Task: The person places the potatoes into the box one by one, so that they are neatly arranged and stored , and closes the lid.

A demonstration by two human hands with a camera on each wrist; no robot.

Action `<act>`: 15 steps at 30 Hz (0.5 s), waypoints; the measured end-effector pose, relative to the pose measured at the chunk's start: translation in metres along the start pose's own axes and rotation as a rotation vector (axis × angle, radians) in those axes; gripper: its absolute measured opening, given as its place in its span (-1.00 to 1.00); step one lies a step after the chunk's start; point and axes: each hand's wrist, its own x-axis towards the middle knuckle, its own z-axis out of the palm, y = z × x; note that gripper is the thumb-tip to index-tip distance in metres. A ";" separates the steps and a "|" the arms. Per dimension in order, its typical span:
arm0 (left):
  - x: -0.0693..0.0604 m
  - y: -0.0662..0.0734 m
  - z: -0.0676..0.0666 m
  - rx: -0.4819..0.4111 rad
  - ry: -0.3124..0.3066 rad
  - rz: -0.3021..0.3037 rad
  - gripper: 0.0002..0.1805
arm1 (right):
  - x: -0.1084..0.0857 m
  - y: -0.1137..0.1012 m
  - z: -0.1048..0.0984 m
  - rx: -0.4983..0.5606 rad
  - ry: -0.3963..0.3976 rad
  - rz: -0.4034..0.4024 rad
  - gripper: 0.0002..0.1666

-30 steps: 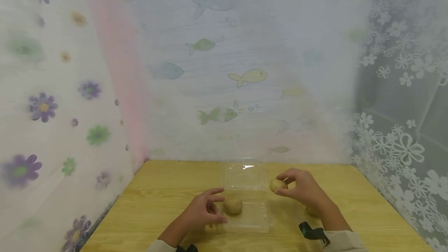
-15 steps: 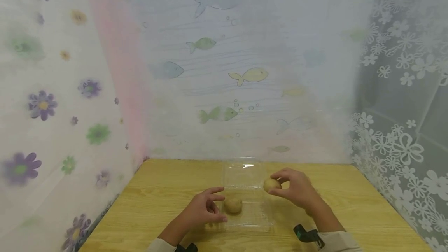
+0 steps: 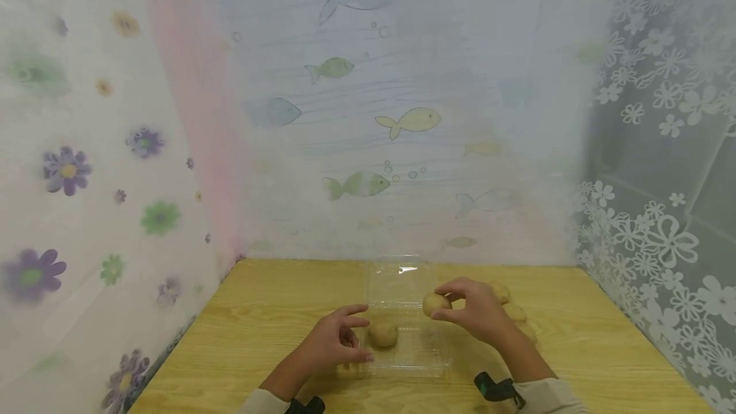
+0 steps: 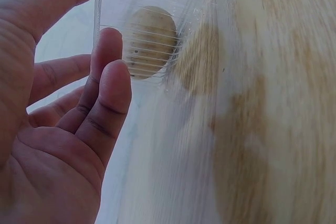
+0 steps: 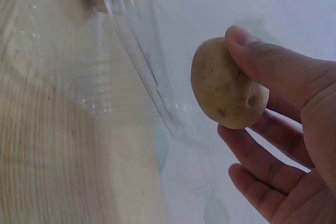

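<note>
My right hand (image 3: pixel 475 308) pinches a potato (image 5: pixel 226 85) between thumb and fingertips, raised near the right side of a clear plastic clamshell container (image 3: pixel 422 353). The container lies with its lid folded back toward the far wall. In its left part rests another potato (image 3: pixel 383 333), also visible through the ribbed side in the left wrist view. My left hand (image 3: pixel 333 340) holds the container's left side, with the thumb at the rim and other fingers curled beside the wall. The exact contact is partly hidden.
Several more potatoes (image 3: pixel 513 313) lie on the wooden table (image 3: pixel 276 299) to the right, partly covered by my right hand and forearm. A fish-patterned curtain (image 3: pixel 345 145) hangs behind the table, with flower-patterned sheets on both sides.
My right hand has carried its potato leftward toward the container, uncovering the potatoes behind it on the table. The left hand and container have hardly moved.
</note>
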 end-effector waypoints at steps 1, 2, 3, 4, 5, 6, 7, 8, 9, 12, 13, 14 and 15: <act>0.000 0.000 0.000 -0.002 0.000 0.001 -0.04 | 0.000 -0.001 0.001 0.004 0.002 0.004 -0.52; 0.000 0.000 0.000 -0.006 0.000 -0.001 -0.04 | 0.000 -0.001 0.002 0.001 0.004 0.006 -0.52; 0.000 -0.001 0.000 -0.008 -0.001 -0.002 -0.04 | 0.001 -0.002 0.003 -0.001 0.007 0.008 -0.52; 0.000 -0.001 0.000 -0.009 -0.002 -0.002 -0.03 | 0.001 -0.003 0.005 0.002 0.008 0.012 -0.52; 0.000 -0.001 -0.001 -0.010 -0.003 -0.002 -0.03 | 0.001 -0.004 0.005 0.006 0.011 0.015 -0.52; 0.000 -0.002 -0.001 -0.011 -0.003 -0.003 -0.03 | 0.001 -0.004 0.007 0.002 0.013 0.018 -0.52; 0.000 -0.002 -0.001 -0.012 -0.004 -0.003 -0.03 | 0.002 -0.005 0.008 0.002 0.012 0.023 -0.52; 0.000 -0.002 -0.001 -0.008 -0.005 -0.002 -0.04 | 0.002 -0.005 0.009 -0.002 0.010 0.026 -0.52; 0.001 -0.003 -0.001 -0.002 -0.005 0.000 -0.04 | 0.002 -0.005 0.011 -0.004 0.008 0.026 -0.52; 0.001 -0.004 -0.001 0.006 -0.006 0.006 -0.04 | 0.003 -0.006 0.015 -0.008 0.003 0.030 -0.53; 0.001 -0.004 -0.001 0.008 -0.006 0.006 -0.04 | 0.003 -0.006 0.016 -0.005 -0.001 0.029 -0.53; 0.001 -0.004 -0.001 0.008 -0.006 0.006 -0.04 | 0.003 -0.006 0.018 -0.003 -0.003 0.027 -0.52; 0.001 -0.004 -0.001 0.008 -0.006 0.006 -0.04 | 0.003 -0.007 0.019 0.003 -0.005 0.027 -0.52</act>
